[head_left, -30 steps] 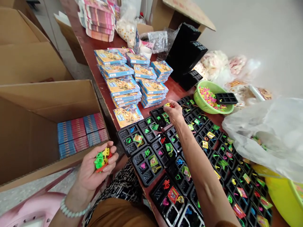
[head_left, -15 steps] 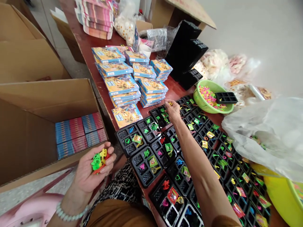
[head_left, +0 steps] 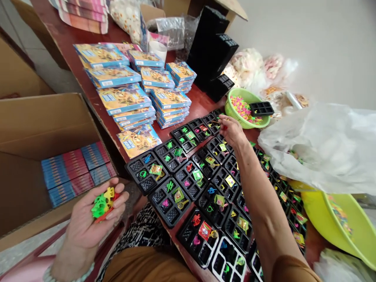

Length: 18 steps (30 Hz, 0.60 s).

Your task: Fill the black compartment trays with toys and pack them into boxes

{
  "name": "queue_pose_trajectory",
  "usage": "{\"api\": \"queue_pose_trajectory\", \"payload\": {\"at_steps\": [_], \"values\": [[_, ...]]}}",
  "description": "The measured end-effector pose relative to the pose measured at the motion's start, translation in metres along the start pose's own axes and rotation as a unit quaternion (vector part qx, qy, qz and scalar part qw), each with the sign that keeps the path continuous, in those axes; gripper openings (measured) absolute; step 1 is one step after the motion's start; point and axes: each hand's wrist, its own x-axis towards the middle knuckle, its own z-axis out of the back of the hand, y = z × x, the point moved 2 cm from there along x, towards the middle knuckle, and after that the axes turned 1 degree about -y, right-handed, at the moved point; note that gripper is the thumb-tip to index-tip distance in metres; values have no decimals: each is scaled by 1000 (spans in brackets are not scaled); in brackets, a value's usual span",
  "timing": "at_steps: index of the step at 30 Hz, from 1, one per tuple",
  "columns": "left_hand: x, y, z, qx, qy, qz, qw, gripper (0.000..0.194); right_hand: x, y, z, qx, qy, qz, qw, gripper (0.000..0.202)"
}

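My left hand [head_left: 94, 207] is palm up beside the table's near edge, its fingers curled round a small pile of plastic toys [head_left: 102, 204] in green, yellow and red. Stretched over the far rows of black compartment trays [head_left: 172, 214], my right hand [head_left: 232, 130] has its fingers pinched together. A bit of red and yellow plastic shows at those fingertips, though its shape is unclear. The trays hold small coloured toys and printed sachets [head_left: 205, 230] in some compartments. Beyond my right fingers stands a green basket [head_left: 249, 122] of pink and yellow pieces.
Stacks of blue-and-yellow printed boxes [head_left: 123, 98] stand on the red table [head_left: 63, 51]. At left, an open carton [head_left: 55, 129] holds packed boxes. Black trays [head_left: 202, 51] are stacked at the back. A clear plastic bag [head_left: 317, 145] and a yellow basin [head_left: 331, 223] lie right.
My right hand has moved along the far row of trays, away from the printed boxes and closer to the green basket. The view has shifted; my left hand still holds the toys.
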Motion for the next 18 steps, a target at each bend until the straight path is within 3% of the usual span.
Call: {"api": "queue_pose_trajectory", "payload": {"at_steps": [3, 7, 11, 16, 18], "values": [[2, 0, -5, 10, -1, -10, 1000, 35, -15, -6, 23, -154, 42, 74, 984, 44], [-1, 1, -13, 16, -11, -10, 1000, 31, -41, -21, 28, -312, 86, 137, 936, 42], [-5, 3, -19, 26, -12, -13, 1000, 31, -61, -32, 19, -371, 78, 150, 913, 30], [-11, 9, -23, 26, -13, -17, 999, 31, -81, -38, 3, -433, 132, 181, 873, 19], [-13, 11, -23, 26, -9, -18, 999, 31, -85, -39, 0, -418, 145, 203, 873, 21]]}}
